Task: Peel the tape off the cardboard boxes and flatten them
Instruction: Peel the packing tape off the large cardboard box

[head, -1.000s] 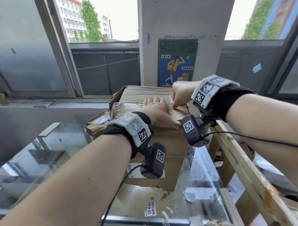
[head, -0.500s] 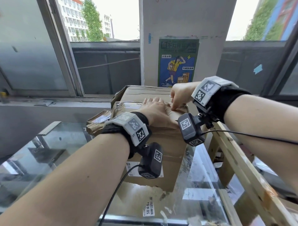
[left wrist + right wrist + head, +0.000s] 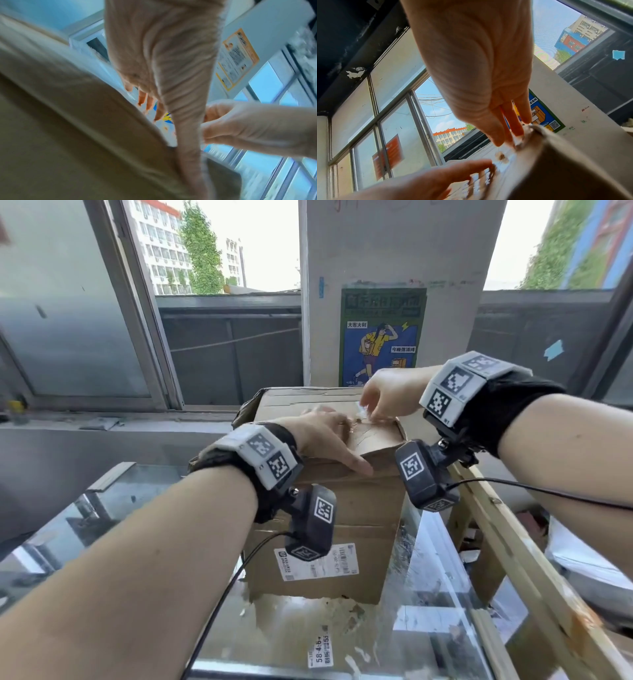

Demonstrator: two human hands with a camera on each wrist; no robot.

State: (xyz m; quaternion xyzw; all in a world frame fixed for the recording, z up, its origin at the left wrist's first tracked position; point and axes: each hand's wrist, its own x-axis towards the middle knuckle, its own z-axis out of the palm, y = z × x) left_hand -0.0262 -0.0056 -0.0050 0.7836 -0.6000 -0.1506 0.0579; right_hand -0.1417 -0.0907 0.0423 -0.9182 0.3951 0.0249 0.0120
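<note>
A worn brown cardboard box (image 3: 346, 518) with a white shipping label stands on the glass table top (image 3: 428, 611). My left hand (image 3: 322, 436) lies flat on the box's top, fingers straight, thumb along the front edge. My right hand (image 3: 380, 402) is at the top's far right part and pinches a strip of clear tape (image 3: 359, 414) lifted off the cardboard. In the right wrist view the right fingertips (image 3: 508, 138) meet the tape (image 3: 517, 142) at the box's edge. A second, crumpled box (image 3: 308, 402) lies behind the first.
A wooden frame (image 3: 513, 559) runs along the table's right side. Torn cardboard with a label (image 3: 322, 648) lies on the glass in front of the box. A pillar with a poster (image 3: 380, 337) and window frames stand behind.
My right hand has risen slightly off the box top, drawing the tape up. The left hand stays pressed on the top. The view has come nearer to the box.
</note>
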